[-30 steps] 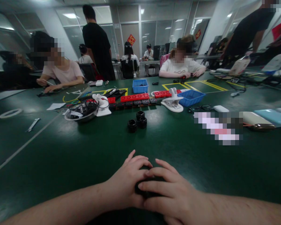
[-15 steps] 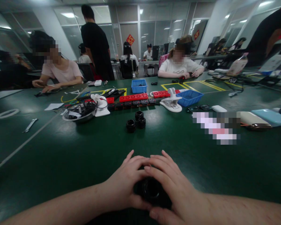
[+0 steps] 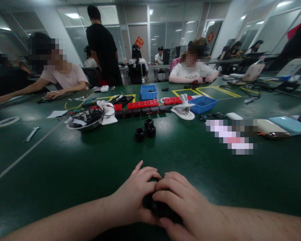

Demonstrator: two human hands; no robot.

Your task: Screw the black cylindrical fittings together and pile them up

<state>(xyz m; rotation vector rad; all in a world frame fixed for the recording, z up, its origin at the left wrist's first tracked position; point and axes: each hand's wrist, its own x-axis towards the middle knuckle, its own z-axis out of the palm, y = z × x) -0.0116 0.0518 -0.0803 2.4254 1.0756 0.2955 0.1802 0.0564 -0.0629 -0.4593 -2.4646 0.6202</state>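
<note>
At the near edge of the view, a glossy black round part sits between my two hands, mostly hidden by fingers. My left hand wraps around its left side, thumb below and forefinger above. From the right, my right hand curls its fingers over the top, with the thumb underneath. Farther out on the green table stand three black ringed parts, grouped close: a left one, a back one and a right one.
Behind them runs a row of red sockets between two white clip stands, the right one nearer. A metal bowl of cables, a wrench, blue bins and a pale blue case surround the area. Co-workers sit opposite.
My right hand's fingers have curled in and down over the black part, covering its round opening. My left hand barely moved. The co-worker at left has stretched an arm out to the left.
</note>
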